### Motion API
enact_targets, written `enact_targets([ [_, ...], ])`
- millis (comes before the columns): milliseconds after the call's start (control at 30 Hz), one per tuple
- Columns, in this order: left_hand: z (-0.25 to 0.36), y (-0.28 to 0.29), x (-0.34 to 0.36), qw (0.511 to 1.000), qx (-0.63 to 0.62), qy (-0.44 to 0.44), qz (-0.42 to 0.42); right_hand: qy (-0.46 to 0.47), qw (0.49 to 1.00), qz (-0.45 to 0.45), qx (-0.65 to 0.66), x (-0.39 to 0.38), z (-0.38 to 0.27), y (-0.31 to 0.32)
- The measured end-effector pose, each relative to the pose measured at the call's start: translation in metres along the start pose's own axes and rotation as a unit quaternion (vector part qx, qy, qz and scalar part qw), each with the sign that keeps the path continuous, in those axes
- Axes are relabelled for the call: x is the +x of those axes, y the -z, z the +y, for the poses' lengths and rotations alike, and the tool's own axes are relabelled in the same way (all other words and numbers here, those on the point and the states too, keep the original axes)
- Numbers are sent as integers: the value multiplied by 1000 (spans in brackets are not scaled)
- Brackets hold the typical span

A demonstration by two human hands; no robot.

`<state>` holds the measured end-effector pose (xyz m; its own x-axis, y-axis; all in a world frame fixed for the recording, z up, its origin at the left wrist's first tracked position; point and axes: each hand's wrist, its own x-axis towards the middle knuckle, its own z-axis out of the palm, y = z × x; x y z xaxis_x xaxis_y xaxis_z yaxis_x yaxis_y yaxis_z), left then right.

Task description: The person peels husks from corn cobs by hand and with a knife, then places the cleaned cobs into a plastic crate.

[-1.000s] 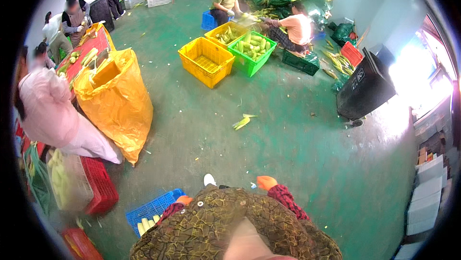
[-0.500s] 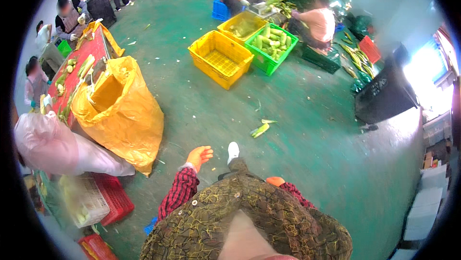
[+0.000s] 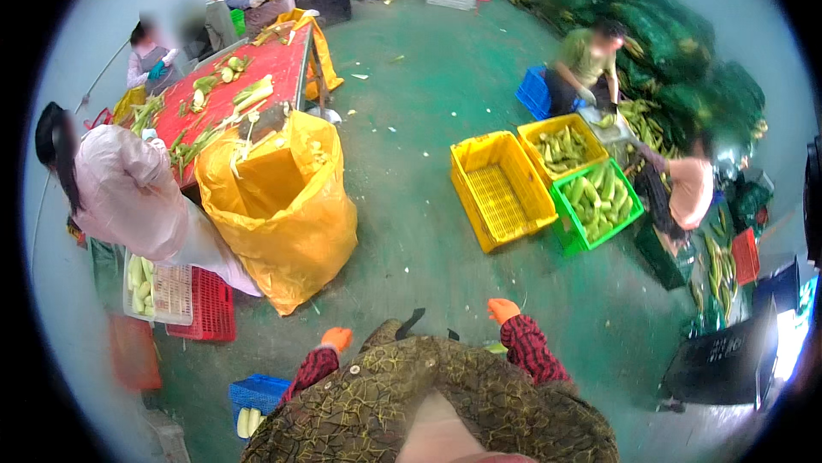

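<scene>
So both hands had orange gloves on, poking out of red-and-black plaid sleeves (image 3: 535,348), one each side of a brown patterned jacket (image 3: 377,407). The fingers of the left hand (image 3: 337,340) looked kinda curled in, but they're tiny in this view so I can't tell how far closed they were. Couldn't see anything in them. Same deal with the right hand (image 3: 503,310): bent fingers, nothing showing in the grip, exact opening not clear. The two were well apart over the green floor (image 3: 411,262).

Nearest thing to the left fingers was a blue crate (image 3: 259,391), below them and off to the left, not touching, with peeled corn cobs (image 3: 249,422) inside. A big orange bag (image 3: 301,249) stood ahead of those same fingers, and past it was a red worktop (image 3: 284,67) with husks and cobs scattered on it.

Ahead of the right fingers, not touching either, sat a yellow crate (image 3: 522,233) with its slatted bottom showing. Just right of that crate, farther out from those fingers, was a bright green crate (image 3: 592,243) heaped with green corn (image 3: 602,196).
</scene>
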<state>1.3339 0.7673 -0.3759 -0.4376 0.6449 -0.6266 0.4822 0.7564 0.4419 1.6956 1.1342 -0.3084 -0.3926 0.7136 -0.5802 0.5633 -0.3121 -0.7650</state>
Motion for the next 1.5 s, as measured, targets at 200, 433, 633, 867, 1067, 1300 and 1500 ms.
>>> enact_targets([
  [200, -15, -32, 41, 995, -9, 0, -100, 2, 980, -155, -126, 100, -36, -38],
  [433, 1, 67, 235, 984, 66, -96, -136, 87, 911, -171, -365, 194, -29, -30],
  [633, 165, 241, 338, 994, -84, -74, 15, -35, 986, -83, -138, 187, -163, -30],
  [867, 222, 284, 404, 954, -275, -119, 4, 39, 973, -117, -193, 285, -215, -31],
  [1067, 130, 254, 427, 990, 25, -102, -96, 35, 960, -145, -236, 411, -284, -36],
  [1300, 174, 313, 475, 995, -35, -3, -93, 139, 912, -127, -365, 526, -356, 12],
  [1500, 259, 382, 537, 995, -15, -55, -79, 133, 985, -23, -111, 545, -402, 24],
])
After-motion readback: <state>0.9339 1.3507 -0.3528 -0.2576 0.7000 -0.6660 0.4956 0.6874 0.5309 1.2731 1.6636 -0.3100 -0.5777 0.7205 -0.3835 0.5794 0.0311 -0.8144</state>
